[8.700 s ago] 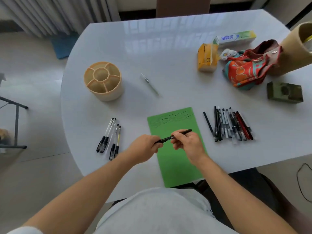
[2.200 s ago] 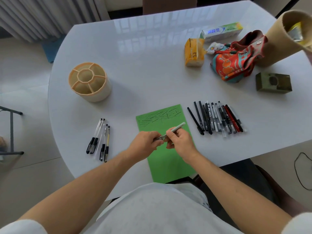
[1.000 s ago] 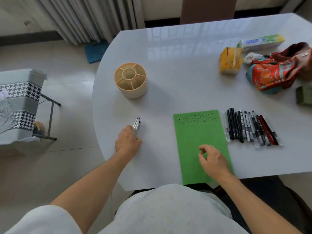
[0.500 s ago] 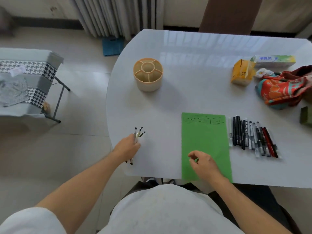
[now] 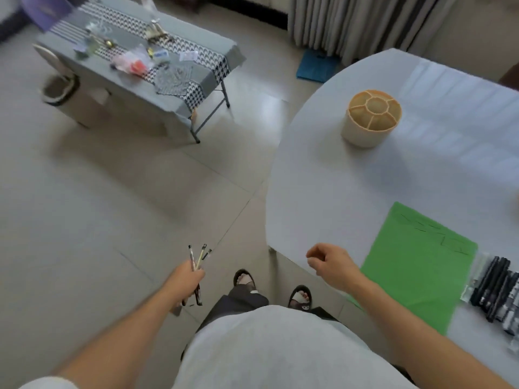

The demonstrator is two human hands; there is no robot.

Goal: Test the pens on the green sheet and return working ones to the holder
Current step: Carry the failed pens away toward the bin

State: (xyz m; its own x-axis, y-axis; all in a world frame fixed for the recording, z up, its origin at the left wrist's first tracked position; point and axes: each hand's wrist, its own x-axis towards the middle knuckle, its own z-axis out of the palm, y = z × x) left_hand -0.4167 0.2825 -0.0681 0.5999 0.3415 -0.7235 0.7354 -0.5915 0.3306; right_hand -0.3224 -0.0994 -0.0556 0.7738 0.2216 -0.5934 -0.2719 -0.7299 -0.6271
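head view: the person stands at the rounded edge of a white table [image 5: 323,192], looking away from it and down at the floor. the left hand [image 5: 186,277] hangs off the table over the tiles, fingers curled round a small bunch of pens [image 5: 198,258]; their tips fan out above the fist and the dark ends stick out below it. holding them in a fist like this keeps the bunch together while it is carried, and since it is off the table and away from the holder, these are probably the pens that failed and are headed for disposal, though that is only a guess. the right hand [image 5: 330,265] hovers over the near table edge, just beside the green sheet [image 5: 421,265]; its fingers are loosely curled and hold nothing that can be seen. the sheet lies flat near the table's front edge, with dark scribbles at its far end where pens were tried. a row of dark pens [image 5: 494,287] lies side by side just right of the sheet, within easy reach, likely waiting to be tested. the round beige holder [image 5: 370,117], split into compartments, stands well apart toward the far side, and no pen shows in it. a grey side table [image 5: 140,66] with clutter stands across the floor.
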